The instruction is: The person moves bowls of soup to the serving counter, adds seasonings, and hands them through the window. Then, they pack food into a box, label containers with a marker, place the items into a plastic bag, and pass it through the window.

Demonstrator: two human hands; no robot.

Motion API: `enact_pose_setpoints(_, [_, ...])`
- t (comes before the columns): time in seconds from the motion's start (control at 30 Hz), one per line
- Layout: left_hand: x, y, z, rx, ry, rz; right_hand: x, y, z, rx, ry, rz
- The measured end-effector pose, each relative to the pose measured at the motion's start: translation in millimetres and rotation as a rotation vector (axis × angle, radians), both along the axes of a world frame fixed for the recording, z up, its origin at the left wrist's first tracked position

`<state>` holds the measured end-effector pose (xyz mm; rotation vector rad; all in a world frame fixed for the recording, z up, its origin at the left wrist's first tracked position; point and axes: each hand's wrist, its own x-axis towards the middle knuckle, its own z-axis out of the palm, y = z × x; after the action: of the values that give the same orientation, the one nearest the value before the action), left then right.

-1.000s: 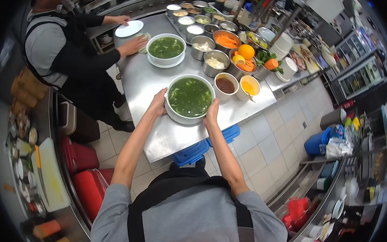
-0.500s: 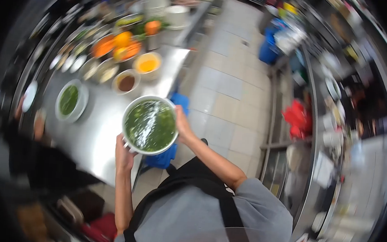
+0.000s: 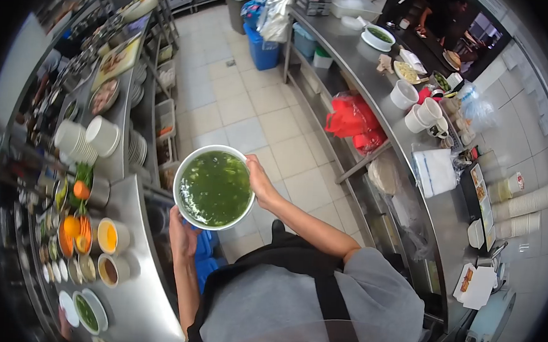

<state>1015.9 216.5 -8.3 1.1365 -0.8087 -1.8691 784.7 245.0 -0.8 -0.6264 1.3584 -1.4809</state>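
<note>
While hands (image 3: 259, 181) grip it, bowl (image 3: 211, 227) has left counter (image 3: 145, 270).

Grey short-sleeved shirt (image 3: 263, 301), black apron (image 3: 333, 294)

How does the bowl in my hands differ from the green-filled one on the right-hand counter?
The held bowl is in the left hand and right hand; the counter bowl stands on the counter. No plate shows beneath the held bowl, while the counter bowl appears to sit on a white plate. Both bowls are white and hold green soup.
</note>
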Motion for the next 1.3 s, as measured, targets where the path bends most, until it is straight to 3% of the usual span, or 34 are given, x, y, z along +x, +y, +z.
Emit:
enact_pose_setpoints(0.1, [-79.8,-50.8,4.1,0.025,0.085,-0.148,-70.0,-26.4,-4.2,-0.026,0.043,-0.176])
enact_pose_setpoints(0.33, [-269.8,-169.3,6.0,0.02,-0.081,-0.379,-245.7,-89.8,-26.2,-0.051,0.013,-0.372])
enact_pose_setpoints(0.6, [-512.6,-311.9,-7.5,-0.061,-0.037,-0.69,-471.1,-190.9,-66.8,-0.101,-0.062,-0.666])
enact_pose_setpoints(0.63, [-546.7,-331.1,-10.5,-0.071,0.0,-0.743,-482.2,-196.6,-44.3,-0.157,-0.034,-0.714])
enact_pose_setpoints(0.8, [-700.7,-402.3,-17.5,-0.132,0.001,-0.86,-605.6,-247.6,-33.6,-0.09,-0.11,-0.846])
enact_pose_setpoints(0.93, [-805.8,-452.5,-47.8,-0.179,0.033,-0.946,-721.5,-282.8,-86.5,-0.113,0.018,-0.866])
enact_pose_setpoints(1.07, [-889.5,-487.3,-78.2,-0.196,-0.003,-0.916,-786.2,-310.9,-89.1,-0.115,-0.076,-0.904])
enact_pose_setpoints(1.17, [-922.3,-493.0,-69.4,-0.137,-0.008,-0.913,-838.3,-325.2,-117.4,-0.057,-0.025,-0.901])
enact_pose_setpoints(1.3, [-960.7,-500.8,-79.4,-0.087,-0.06,-0.928,-854.9,-334.7,-96.9,-0.029,-0.14,-0.865])
